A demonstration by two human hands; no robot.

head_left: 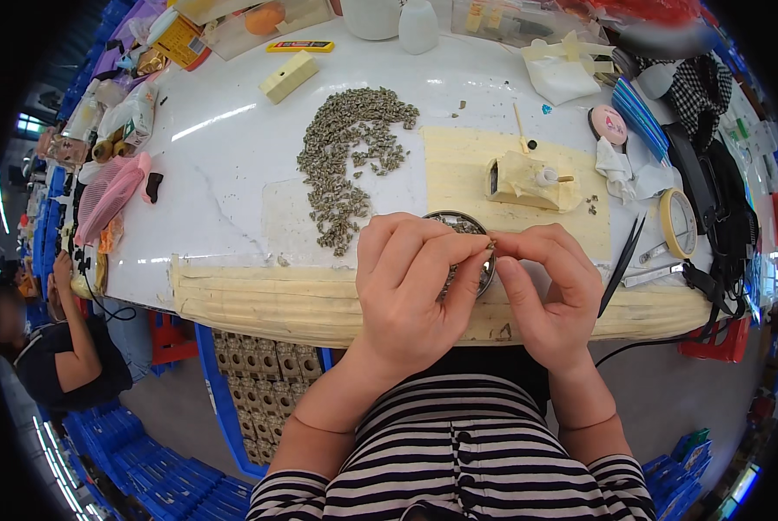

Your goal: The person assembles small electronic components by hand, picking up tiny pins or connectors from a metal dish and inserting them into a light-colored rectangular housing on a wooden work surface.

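Observation:
My left hand (417,291) and my right hand (552,291) meet fingertip to fingertip over a round dark-rimmed dish (490,276) at the table's front edge. Between the pinched thumbs and forefingers is a small metal part (491,245), mostly covered by the fingers. Several small grey metal pieces (458,223) lie in the dish, partly hidden behind my left hand. Beyond that hand, a large curved heap of similar small metal parts (328,139) spreads over the white table (224,165).
Right of the dish stands a tape-wrapped block (536,182) on yellowish paper (458,156). Black tweezers (622,265) and a tape roll (677,223) lie farther right. A padded strip (258,300) lines the front edge. Below is a blue crate (224,408) of metal parts. A co-worker (72,356) sits left.

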